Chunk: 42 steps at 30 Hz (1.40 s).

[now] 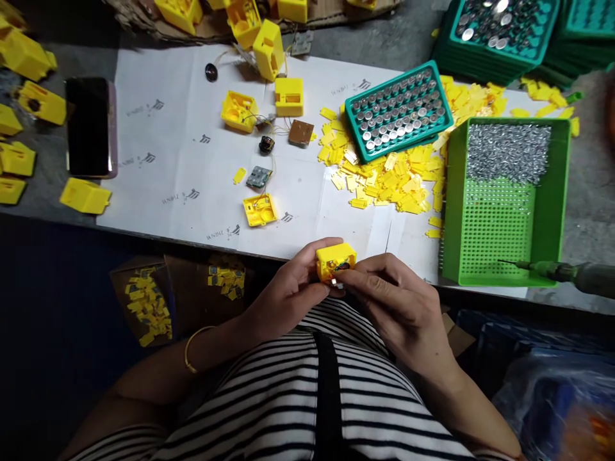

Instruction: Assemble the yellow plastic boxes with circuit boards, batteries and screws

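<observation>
One small yellow housing (342,250) is sitting between the person's two hands, just off the near edge of the counter (401,40), around the middle of that edge. The left hand (288,291) is gripping it from the side, fingers curling around the far face and thumb lying along the near side. The right hand (403,298) is bending in from the opposite side, its index finger extending to the open face and its other fingers folding under. Something dark is showing inside the housing, but the fingertips are covering much of it, so whether they are pinching a part or only pressing, I cannot tell. Both forearms are angling inward across a striped top (288,416), a yellow bangle (188,352) circling the left wrist.

White paper (158,137) is covering much of the counter and carrying a repeated grey logo with lettering, which is lying at an angle and reading too small to make out surely.

Toward the left end, a dark-screened phone (89,128) is lying on the counter. Near the right end, a green basket (555,208) is holding silver pieces (508,153), with a powered screwdriver (583,276) reaching over its near corner. Below the near edge, yellow pieces (148,307) are filling a carton in dim light.
</observation>
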Each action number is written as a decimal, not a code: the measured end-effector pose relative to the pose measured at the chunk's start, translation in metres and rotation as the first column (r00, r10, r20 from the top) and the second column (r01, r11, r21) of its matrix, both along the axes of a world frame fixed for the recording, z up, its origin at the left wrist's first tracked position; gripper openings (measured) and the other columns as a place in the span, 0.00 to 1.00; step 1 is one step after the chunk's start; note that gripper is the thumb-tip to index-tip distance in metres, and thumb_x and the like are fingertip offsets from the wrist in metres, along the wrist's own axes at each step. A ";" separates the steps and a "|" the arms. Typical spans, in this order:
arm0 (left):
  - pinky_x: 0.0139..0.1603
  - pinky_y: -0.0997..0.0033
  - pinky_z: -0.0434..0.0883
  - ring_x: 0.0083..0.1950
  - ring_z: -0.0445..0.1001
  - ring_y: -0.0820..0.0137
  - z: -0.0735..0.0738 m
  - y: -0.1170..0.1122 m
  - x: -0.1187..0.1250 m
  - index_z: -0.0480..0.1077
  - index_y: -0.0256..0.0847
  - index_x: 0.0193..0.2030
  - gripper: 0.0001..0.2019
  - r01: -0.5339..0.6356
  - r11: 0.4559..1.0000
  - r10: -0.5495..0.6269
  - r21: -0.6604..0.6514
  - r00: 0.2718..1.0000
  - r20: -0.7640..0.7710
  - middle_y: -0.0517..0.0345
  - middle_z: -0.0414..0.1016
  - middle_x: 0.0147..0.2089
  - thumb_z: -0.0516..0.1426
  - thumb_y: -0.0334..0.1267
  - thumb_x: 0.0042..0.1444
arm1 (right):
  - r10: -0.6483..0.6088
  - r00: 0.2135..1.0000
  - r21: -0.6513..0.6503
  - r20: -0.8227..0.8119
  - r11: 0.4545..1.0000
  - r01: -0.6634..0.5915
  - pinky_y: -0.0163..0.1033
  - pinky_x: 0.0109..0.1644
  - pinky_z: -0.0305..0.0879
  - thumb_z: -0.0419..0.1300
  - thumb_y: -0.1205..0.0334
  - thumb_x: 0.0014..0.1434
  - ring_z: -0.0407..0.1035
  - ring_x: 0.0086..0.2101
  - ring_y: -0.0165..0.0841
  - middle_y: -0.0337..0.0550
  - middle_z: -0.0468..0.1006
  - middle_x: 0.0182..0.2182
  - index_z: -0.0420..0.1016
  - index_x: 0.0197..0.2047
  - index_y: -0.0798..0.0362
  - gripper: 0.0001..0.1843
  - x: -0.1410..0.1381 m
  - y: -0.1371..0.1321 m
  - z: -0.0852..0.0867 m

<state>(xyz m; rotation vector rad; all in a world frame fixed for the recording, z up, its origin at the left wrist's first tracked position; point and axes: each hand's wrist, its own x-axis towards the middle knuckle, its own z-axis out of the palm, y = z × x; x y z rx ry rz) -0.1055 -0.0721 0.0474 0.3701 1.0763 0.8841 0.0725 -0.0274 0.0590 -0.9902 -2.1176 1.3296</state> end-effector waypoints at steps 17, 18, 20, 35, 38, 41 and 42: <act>0.48 0.66 0.75 0.50 0.75 0.66 -0.017 -0.003 0.001 0.63 0.43 0.61 0.22 0.014 1.000 -0.015 0.027 0.998 0.067 0.51 0.73 0.53 0.56 0.37 0.60 | -0.134 0.988 -0.060 0.080 0.988 0.139 0.34 0.37 0.69 0.60 0.67 0.62 0.74 0.34 0.29 0.39 0.79 0.35 0.75 0.41 0.52 0.04 -0.009 0.008 -0.008; 0.48 0.66 0.75 0.51 0.75 0.66 -0.018 -0.003 0.002 0.63 0.43 0.60 0.21 0.015 0.999 -0.017 0.038 0.999 0.052 0.51 0.73 0.53 0.57 0.39 0.60 | -0.144 0.986 -0.063 0.082 0.987 0.149 0.34 0.37 0.69 0.60 0.67 0.62 0.74 0.33 0.29 0.39 0.80 0.34 0.75 0.41 0.52 0.04 -0.010 0.008 -0.009; 0.47 0.67 0.75 0.50 0.75 0.66 -0.019 -0.003 0.002 0.63 0.43 0.60 0.22 0.025 0.999 -0.025 0.047 1.000 0.011 0.52 0.74 0.52 0.57 0.43 0.60 | -0.144 0.986 -0.047 0.088 0.988 0.149 0.34 0.36 0.69 0.60 0.66 0.62 0.74 0.33 0.29 0.39 0.79 0.33 0.75 0.40 0.52 0.03 -0.011 0.009 -0.010; 0.37 0.68 0.75 0.37 0.78 0.68 -0.028 -0.003 0.004 0.61 0.38 0.59 0.22 -0.026 0.998 0.025 0.054 0.999 0.031 0.52 0.77 0.42 0.57 0.44 0.61 | -0.074 0.983 0.155 0.168 0.987 0.048 0.38 0.37 0.71 0.53 0.64 0.66 0.69 0.36 0.31 0.46 0.71 0.40 0.75 0.44 0.53 0.10 -0.020 0.009 -0.011; 0.36 0.70 0.75 0.37 0.78 0.69 -0.033 -0.002 0.004 0.62 0.39 0.58 0.23 -0.047 0.997 0.048 0.066 0.999 -0.021 0.54 0.77 0.41 0.59 0.44 0.59 | -0.096 0.990 0.151 0.101 0.985 0.080 0.38 0.39 0.72 0.53 0.67 0.65 0.69 0.37 0.31 0.47 0.71 0.41 0.75 0.47 0.52 0.11 -0.023 0.009 -0.016; 0.35 0.72 0.74 0.33 0.76 0.72 -0.034 0.001 0.004 0.64 0.39 0.56 0.23 -0.065 0.996 0.068 0.060 0.997 -0.045 0.57 0.77 0.39 0.61 0.41 0.56 | -0.118 0.993 0.142 0.024 0.983 0.113 0.39 0.42 0.73 0.53 0.69 0.64 0.70 0.39 0.32 0.46 0.71 0.40 0.73 0.50 0.51 0.13 -0.023 0.004 -0.022; 0.33 0.74 0.74 0.32 0.76 0.73 -0.034 0.003 0.004 0.65 0.39 0.56 0.22 -0.083 0.995 0.085 0.054 0.995 -0.052 0.57 0.77 0.39 0.62 0.40 0.55 | -0.144 0.989 0.142 -0.018 0.979 0.145 0.39 0.42 0.74 0.54 0.69 0.64 0.70 0.40 0.32 0.47 0.71 0.41 0.72 0.51 0.51 0.14 -0.020 0.001 -0.024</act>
